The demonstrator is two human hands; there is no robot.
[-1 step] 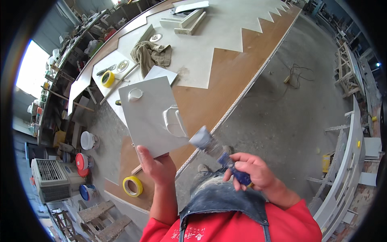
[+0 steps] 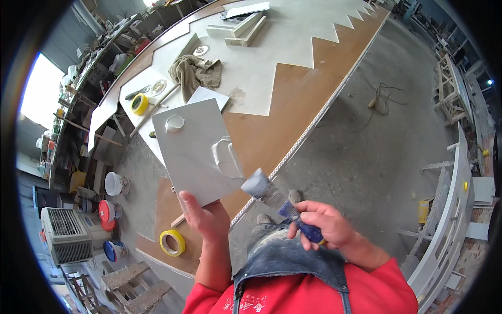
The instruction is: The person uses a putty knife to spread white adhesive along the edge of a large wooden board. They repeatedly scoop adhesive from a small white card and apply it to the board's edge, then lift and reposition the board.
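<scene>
My left hand (image 2: 210, 219) is closed on the lower edge of a flat grey-white board (image 2: 194, 149), its thumb on the upper face. Two patches of white paste (image 2: 174, 123) lie on the board, one near its far left corner, the other along its right side. In my right hand (image 2: 330, 226) is a putty knife (image 2: 309, 230) with a blue handle, the fingers wrapped round it. Its broad blade is coated in pale paste and points up and left, close to the board's lower right corner; I cannot tell whether they touch.
Beneath the board stretches a large table (image 2: 293, 94) with brown and pale sheets. It bears yellow tape rolls (image 2: 172, 243), a brown cloth (image 2: 196, 72) and wooden strips (image 2: 246, 31). Buckets (image 2: 116, 183) and an air cooler (image 2: 65, 235) stand left. White panels (image 2: 444, 225) lean at right.
The putty knife's blade has shifted slightly left and toward me. The board has barely moved.
</scene>
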